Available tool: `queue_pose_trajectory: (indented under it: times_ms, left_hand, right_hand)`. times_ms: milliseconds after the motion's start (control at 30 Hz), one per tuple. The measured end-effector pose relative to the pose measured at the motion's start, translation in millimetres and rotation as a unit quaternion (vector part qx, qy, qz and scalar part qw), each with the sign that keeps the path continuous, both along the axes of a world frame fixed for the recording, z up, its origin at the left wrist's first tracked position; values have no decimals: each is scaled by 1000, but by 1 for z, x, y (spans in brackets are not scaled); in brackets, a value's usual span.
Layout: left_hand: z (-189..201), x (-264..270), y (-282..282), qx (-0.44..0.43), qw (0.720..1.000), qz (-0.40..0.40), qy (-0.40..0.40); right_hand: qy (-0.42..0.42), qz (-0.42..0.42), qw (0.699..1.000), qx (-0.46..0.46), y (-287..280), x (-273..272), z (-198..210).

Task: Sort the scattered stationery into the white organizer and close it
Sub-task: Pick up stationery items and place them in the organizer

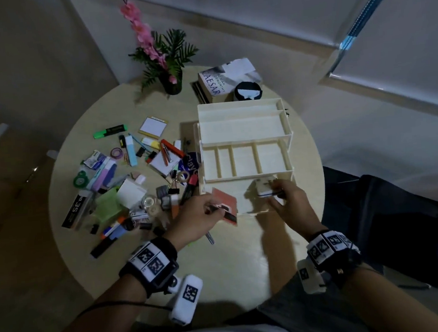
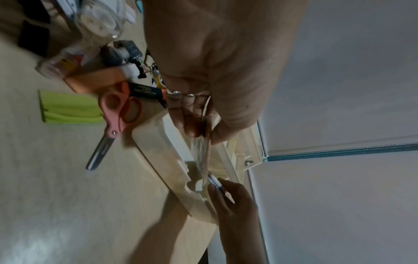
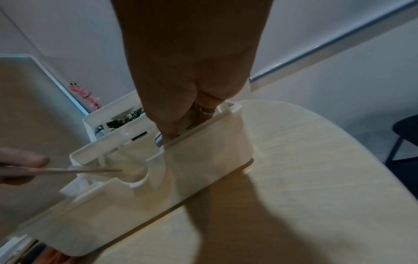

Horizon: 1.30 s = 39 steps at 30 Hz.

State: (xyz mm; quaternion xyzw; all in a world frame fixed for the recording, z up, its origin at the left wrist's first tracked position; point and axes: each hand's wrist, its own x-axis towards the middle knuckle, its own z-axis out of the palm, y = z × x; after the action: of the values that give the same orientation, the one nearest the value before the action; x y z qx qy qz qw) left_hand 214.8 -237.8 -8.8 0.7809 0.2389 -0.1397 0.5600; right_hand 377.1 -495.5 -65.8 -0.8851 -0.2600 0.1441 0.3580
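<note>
Hands worked together: left hand (image 1: 199,216) pinched a pink card (image 1: 225,203), right hand (image 1: 285,199) gripped a small white item (image 1: 266,188); both wanted lowering flat into the organizer (image 1: 244,134) near tray.

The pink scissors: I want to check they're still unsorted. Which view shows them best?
The left wrist view: the pink scissors lie whole on the table, beside the white organizer. In the head view the left hand covers all but the blade tip. The right wrist view misses them.

Two hands (image 1: 198,218), one white organizer (image 1: 244,132), one book (image 1: 221,82), one scissors (image 2: 113,123).
</note>
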Motion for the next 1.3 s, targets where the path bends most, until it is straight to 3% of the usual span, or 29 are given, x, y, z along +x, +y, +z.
queue_pose_trajectory:
  times_ms: [333, 533, 600, 700, 1000, 1100, 1167, 1300]
  left_hand:
    - [-8, 35, -26, 124, 992, 21, 30]
    - [-13, 50, -32, 194, 979, 23, 64]
    - [-17, 50, -34, 200, 977, 15, 75]
    - [-21, 51, -36, 228, 970, -11, 78]
    - [-34, 47, -45, 339, 934, -85, 66]
    - [-40, 50, -55, 341, 922, -180, 28]
    - [-47, 53, -59, 332, 905, -257, 70]
    - [-55, 56, -55, 335, 893, -261, 145]
  right_hand:
    - [-26, 58, 978, -200, 12, 33, -13]
    - [-52, 96, 958, -267, 25, 30, -14]
    - [-79, 150, 952, -254, 27, 28, -17]
    - [-49, 221, 937, -265, 27, 26, -23]
    - [-60, 163, 954, -242, 17, 20, -29]
    - [-71, 148, 961, -224, 17, 14, -28]
    - [-81, 137, 963, -218, 16, 14, -28]
    - [-82, 147, 962, -217, 12, 16, -28]
